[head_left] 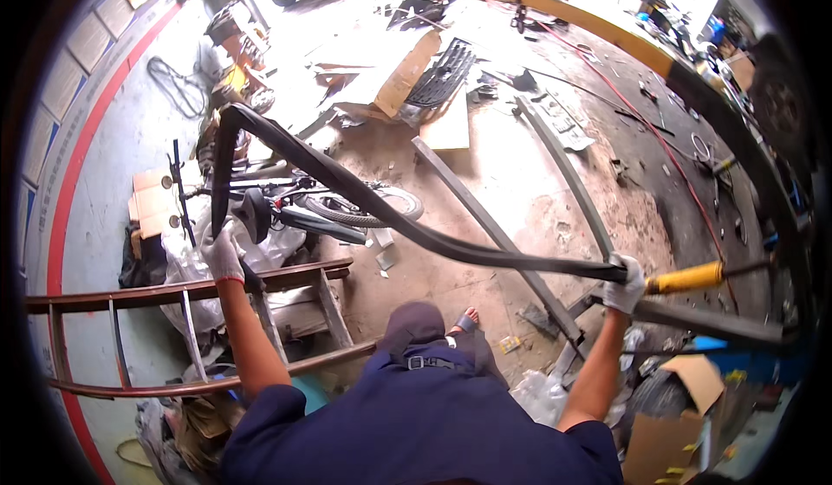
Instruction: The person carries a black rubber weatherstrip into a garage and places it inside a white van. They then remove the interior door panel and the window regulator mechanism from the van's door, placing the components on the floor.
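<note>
A long, bent black strip [407, 225], like rubber trim, spans the middle of the view. My left hand [220, 255], in a pale glove, is closed round its downward-hanging left end, above a metal ladder [186, 290] that lies at the left. My right hand [622, 287], gloved too, grips the strip's right part beside a yellow cylinder [689, 277] on a dark metal frame [698, 316]. Two long steel bars [468, 208] slope up behind the strip from near my right hand.
A bicycle [364, 206] lies on its side behind the ladder. Cardboard and a black grille [442, 73] litter the floor ahead. A yellow-and-black arm [589, 21] curves round the right, with a red hose [650, 130] below. Plastic and cardboard [659, 442] lie at bottom right.
</note>
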Demonstrator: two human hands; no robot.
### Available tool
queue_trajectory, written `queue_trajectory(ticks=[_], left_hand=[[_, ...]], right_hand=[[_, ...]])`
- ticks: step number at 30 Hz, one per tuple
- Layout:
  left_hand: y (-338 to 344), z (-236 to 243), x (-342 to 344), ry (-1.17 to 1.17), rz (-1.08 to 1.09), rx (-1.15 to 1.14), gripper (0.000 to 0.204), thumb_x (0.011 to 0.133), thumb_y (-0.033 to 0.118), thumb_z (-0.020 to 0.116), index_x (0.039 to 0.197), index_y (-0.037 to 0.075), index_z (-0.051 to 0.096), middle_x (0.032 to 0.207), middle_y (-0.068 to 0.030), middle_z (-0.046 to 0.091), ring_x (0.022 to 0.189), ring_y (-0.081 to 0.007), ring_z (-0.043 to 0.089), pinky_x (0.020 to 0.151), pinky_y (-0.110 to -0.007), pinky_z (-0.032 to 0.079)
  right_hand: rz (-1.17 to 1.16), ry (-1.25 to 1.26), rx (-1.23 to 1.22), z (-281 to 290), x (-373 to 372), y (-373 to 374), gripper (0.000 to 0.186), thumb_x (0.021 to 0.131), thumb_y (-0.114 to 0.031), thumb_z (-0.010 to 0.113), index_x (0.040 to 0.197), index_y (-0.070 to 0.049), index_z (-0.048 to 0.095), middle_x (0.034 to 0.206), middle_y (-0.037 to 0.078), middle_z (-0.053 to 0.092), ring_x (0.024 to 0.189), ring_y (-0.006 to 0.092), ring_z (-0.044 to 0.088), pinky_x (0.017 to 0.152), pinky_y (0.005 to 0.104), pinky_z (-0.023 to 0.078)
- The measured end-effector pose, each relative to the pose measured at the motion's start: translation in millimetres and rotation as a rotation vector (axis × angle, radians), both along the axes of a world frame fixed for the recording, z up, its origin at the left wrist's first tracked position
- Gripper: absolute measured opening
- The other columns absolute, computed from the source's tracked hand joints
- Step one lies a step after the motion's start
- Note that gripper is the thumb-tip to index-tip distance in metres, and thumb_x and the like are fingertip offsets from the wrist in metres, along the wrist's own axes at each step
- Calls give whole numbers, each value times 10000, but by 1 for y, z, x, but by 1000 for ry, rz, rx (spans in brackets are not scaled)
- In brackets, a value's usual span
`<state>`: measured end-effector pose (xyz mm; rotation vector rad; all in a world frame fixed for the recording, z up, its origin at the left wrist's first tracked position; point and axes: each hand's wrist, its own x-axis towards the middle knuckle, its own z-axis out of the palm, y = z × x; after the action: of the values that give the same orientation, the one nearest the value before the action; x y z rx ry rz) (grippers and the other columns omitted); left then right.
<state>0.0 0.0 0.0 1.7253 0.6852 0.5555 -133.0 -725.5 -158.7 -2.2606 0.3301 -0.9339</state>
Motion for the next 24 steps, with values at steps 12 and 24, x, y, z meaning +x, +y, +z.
queue_trajectory(ticks=[12, 24], left_hand=[[-180, -138, 192, -253, 388, -475, 169, 914, 204, 682, 966, 67, 598, 499, 42, 428, 365, -79, 386, 340, -258, 342], [-158, -162, 327, -459, 725, -617, 219, 924, 319, 676, 932, 112, 604, 518, 74, 400, 365, -50, 335, 341, -229, 252]], right_hand=[[203, 309, -300, 181, 485, 80, 385, 850, -292, 637, 1155, -103, 495, 947, 253, 671, 866, 420, 668, 762, 468, 531], [819, -92, -516, 270, 807, 234, 344, 852, -189, 725, 1165, -84, 631, 941, 149, 696, 806, 246, 695, 738, 352, 542]])
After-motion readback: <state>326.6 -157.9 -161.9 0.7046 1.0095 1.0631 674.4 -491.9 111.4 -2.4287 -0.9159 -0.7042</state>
